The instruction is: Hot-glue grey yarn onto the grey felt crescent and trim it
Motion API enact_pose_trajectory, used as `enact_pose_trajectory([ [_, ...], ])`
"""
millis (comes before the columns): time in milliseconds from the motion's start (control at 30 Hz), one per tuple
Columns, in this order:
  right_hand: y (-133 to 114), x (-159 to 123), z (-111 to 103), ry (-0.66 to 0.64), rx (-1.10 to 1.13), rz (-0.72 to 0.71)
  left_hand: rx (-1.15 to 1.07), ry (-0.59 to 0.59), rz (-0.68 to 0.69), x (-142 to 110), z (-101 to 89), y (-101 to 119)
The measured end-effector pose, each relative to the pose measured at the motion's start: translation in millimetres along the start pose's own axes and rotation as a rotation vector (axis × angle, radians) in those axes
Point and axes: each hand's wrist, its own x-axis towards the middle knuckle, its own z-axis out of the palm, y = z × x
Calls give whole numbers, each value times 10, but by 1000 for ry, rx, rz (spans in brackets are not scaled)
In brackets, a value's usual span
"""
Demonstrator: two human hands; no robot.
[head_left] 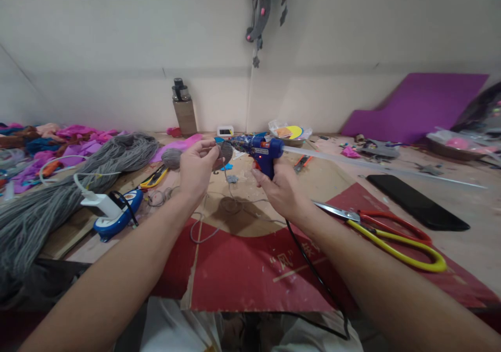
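In the head view, the glue gun [270,151] is gripped in the right hand [282,182], the fingers wrapped about its handle, and is held above the middle of the red and tan board [242,268]. A long clear glue stick [371,166] is seated in its rear end, and a black cable [313,268] is run down from the handle. By the left hand [199,164], a gray piece [226,153] is pinched between thumb and fingers at the nozzle; whether the two are touching cannot be told. Gray string [234,203] is looped on the board below. Behind the gun, a shallow dish [294,142] is filled with clear plastic [273,126], an orange piece [282,132] and a yellow disc [293,131]. At far right, a pink piece [457,143] and crumpled clear wrapping are held in a brown tray [446,152]; the rest of its contents is too blurred to be told. A dark-capped bottle [180,93] is stood on a wooden block [185,117], its contents not made out. At left, a white charger [102,206] is plugged into the blue power strip [121,219], beside a hank of gray yarn [90,185]. Scissors [391,232] are laid partly on the board, near a phone [417,200].
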Motion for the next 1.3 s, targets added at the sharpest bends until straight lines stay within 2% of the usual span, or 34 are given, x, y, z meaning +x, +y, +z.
enact_pose_trajectory([
  [267,3,-15,3,-21,36,27,18,30,-33,3,11,20],
  [500,-11,-37,34,-47,29,29,57,-8,-28,-23,20,9],
  [1300,-14,-51,41,-54,79,40,65,-28,-53,-35,16,7],
])
